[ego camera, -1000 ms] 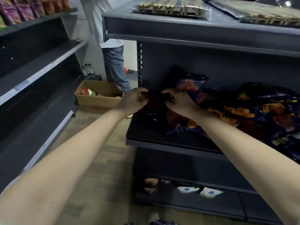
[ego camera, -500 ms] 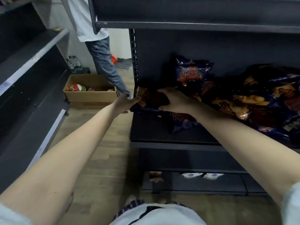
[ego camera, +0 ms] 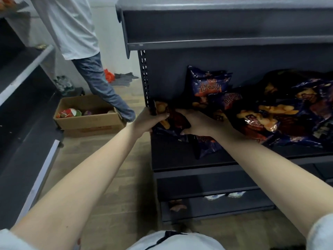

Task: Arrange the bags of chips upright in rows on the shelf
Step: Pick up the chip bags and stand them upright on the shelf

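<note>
Left hand point(ego camera: 150, 120) and right hand point(ego camera: 199, 124) clutch a chip bag point(ego camera: 173, 116), now shifted to the shelf's point(ego camera: 173, 156) left end, likely beginning a row.

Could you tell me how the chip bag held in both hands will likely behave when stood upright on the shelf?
The chip bag, gripped by the left hand and right hand, looks creased and puffy, so probably light and floppy. Its glossy film may slip. On the flat shelf it could tip, like the slumped pile of bags beside it.
</note>
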Tool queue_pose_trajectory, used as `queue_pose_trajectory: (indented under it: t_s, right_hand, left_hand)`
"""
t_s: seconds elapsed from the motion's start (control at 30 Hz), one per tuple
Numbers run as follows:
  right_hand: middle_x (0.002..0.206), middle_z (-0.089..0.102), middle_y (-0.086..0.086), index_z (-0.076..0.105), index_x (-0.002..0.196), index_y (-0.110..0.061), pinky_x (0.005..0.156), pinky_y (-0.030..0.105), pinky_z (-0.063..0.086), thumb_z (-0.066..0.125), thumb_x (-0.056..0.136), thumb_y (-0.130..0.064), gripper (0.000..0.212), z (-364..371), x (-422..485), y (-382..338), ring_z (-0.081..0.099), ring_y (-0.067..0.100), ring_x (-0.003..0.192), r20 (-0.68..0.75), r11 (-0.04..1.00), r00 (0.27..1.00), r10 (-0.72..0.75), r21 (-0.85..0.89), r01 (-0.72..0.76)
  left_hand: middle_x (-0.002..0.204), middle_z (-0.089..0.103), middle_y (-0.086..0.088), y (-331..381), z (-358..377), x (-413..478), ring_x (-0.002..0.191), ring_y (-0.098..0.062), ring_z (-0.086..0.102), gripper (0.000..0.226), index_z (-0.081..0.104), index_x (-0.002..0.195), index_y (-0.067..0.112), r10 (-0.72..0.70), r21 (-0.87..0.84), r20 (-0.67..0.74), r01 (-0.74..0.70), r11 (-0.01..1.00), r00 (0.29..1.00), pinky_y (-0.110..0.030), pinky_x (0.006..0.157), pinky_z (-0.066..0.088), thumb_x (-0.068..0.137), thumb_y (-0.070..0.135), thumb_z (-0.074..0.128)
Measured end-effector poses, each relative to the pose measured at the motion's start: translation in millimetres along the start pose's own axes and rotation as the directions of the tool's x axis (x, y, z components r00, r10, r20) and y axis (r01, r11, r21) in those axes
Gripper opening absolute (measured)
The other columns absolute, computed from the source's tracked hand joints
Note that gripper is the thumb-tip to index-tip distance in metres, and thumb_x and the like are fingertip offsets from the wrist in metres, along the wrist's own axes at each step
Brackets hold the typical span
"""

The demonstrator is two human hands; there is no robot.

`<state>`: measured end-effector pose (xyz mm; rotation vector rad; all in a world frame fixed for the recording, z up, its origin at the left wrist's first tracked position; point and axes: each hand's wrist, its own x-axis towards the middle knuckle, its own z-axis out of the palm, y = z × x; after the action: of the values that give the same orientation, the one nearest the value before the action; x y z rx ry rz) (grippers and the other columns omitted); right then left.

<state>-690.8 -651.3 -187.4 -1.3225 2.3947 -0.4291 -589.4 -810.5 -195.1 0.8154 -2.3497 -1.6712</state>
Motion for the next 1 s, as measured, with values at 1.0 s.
queue_pose_trajectory:
  t_s: [1.0]
  right_hand:
    - [0.107,0.068,0.016,0.063,0.114,-0.003,0.075,0.035,0.056,0.072,0.081,-0.014,0.036,9.5,18.0,-28.2,0.067,0.028,0.095,0.056,-0.130,0.885,0.461,0.992,0.004]
  left_hand:
    - [0.109,0.060,-0.013,-1.0,64.5,-8.2,0.096,-0.026,0.061,0.065,0.043,0.135,0.001,-0.040,-0.982,-0.036,-0.028,0.184,0.999,-0.032,0.075,0.055,0.073,0.007,0.062]
